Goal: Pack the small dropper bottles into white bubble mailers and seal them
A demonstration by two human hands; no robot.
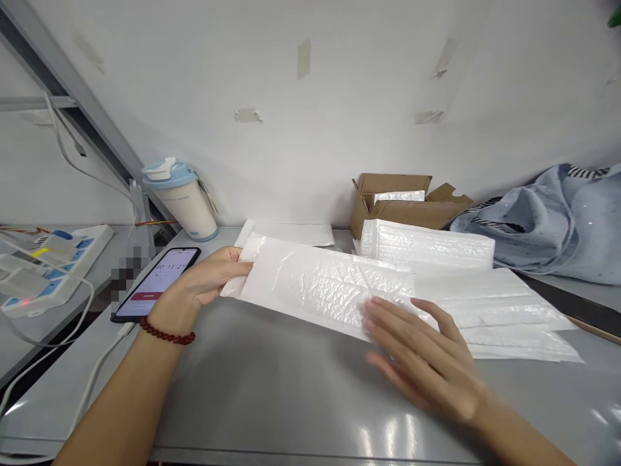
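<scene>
A white bubble mailer (310, 278) is held tilted above the grey table. My left hand (213, 275), with a dark red beaded bracelet on the wrist, pinches its left end between thumb and fingers. Over its right end lies my right hand (422, 356), fingers stretched out and slightly blurred, palm side toward the mailer. Behind and to the right, more white bubble mailers (499, 304) lie in a loose pile. A thick, folded-looking white mailer (431, 249) sits at the back of that pile.
At the back stand a cup (182, 200) with a blue lid and an open cardboard box (398, 210). A phone (158, 285) showing a timer lies left, near a power strip (63, 265) and cables. Blue fabric (548, 220) and a dark flat object (577, 307) are right.
</scene>
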